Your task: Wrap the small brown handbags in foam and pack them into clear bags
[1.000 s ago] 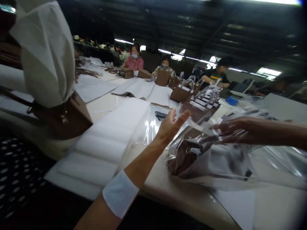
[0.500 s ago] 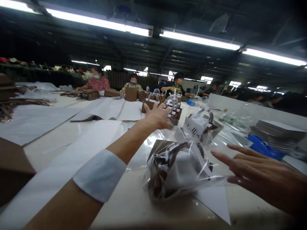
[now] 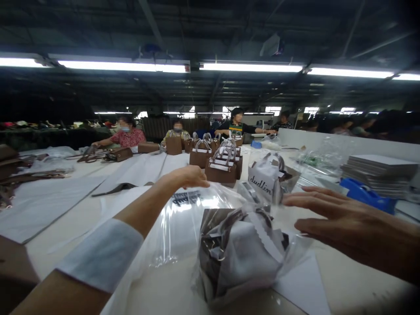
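My left hand [image 3: 192, 176] reaches forward with its fingers closed at the upper edge of a clear plastic bag [image 3: 170, 236], which has dark print near the top and spreads down over the table. In front of me stands a handbag in clear plastic [image 3: 249, 253], with brown sides, wrapped handles and white tissue. My right hand [image 3: 331, 214] is open just right of it, fingers stretched to the left; whether it touches the plastic I cannot tell. Behind is another wrapped handbag [image 3: 262, 177] with a white cloth showing black lettering. A white card [image 3: 305, 284] lies partly under the nearer handbag.
Brown handbags [image 3: 221, 170] stand in rows farther back. At right are a blue object [image 3: 367, 197] and a stack of grey boards [image 3: 383, 175]. White sheets [image 3: 65, 197] and more brown bag parts [image 3: 16, 170] lie at left. Several co-workers sit across the table.
My left hand has drawn back down and left, and its spread fingers have closed on the clear plastic bag, which now stretches toward me. My right hand has shifted slightly left. The view has levelled.
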`<state>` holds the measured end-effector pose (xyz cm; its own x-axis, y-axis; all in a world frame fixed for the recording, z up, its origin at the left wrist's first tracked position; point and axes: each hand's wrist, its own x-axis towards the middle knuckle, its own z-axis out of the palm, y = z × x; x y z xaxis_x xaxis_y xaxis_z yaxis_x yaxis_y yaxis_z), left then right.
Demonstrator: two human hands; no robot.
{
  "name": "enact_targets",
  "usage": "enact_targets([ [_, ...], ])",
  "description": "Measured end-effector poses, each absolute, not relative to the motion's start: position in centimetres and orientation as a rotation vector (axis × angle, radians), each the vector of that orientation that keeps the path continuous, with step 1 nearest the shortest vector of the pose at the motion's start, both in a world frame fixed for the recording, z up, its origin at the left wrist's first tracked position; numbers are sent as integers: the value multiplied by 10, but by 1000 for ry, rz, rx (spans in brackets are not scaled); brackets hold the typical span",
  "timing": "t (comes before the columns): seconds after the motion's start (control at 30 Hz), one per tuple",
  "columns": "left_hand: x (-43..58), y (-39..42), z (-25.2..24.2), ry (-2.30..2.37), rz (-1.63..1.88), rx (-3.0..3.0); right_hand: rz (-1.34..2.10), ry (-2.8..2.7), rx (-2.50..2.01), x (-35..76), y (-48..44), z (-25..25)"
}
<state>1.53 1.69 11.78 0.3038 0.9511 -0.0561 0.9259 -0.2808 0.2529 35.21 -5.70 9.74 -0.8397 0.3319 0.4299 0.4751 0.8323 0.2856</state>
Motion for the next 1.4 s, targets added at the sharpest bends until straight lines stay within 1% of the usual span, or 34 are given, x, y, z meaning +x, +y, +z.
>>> enact_targets([
  [0.1, 37, 21, 107, 1682, 247, 2466, -512, -2798, -584, 333, -44, 103],
  [0.3, 71, 0, 99, 1345, 365, 2732, -47, -2958, -747, 317, 4, 112],
  [0.4, 72, -18, 100, 1272, 406, 2780, 70, -3005, -778, 313, 26, 113],
  [0.47, 72, -30, 103, 1221, 502, 2758, 100, -3001, -775, 308, 37, 113],
  [0.57, 72, -42, 107, 1110, 535, 2702, 77, -3026, -747, 303, 46, 111],
  [0.63, 66, -44, 107, 1107, 404, 2718, 6, -3006, -747, 304, 46, 110],
  [0.7, 55, -42, 102, 1214, 340, 2736, -42, -2961, -725, 309, 41, 110],
  [0.83, 31, -40, 87, 1442, 458, 2598, 7, -2912, -721, 320, 24, 115],
  [1.0, 31, -54, 76, 1448, 521, 2390, -4, -2903, -723, 324, 12, 130],
  [1.1, 36, -61, 90, 1501, 544, 2319, 10, -2873, -718, 325, 12, 148],
  [1.2, 40, -63, 119, 1583, 718, 2449, -14, -2804, -773, 331, 15, 171],
  [1.3, 47, -60, 144, 1632, 851, 2584, -145, -2773, -784, 337, 20, 189],
  [1.4, 53, -53, 154, 1662, 933, 2647, -335, -2748, -764, 339, 21, 195],
])
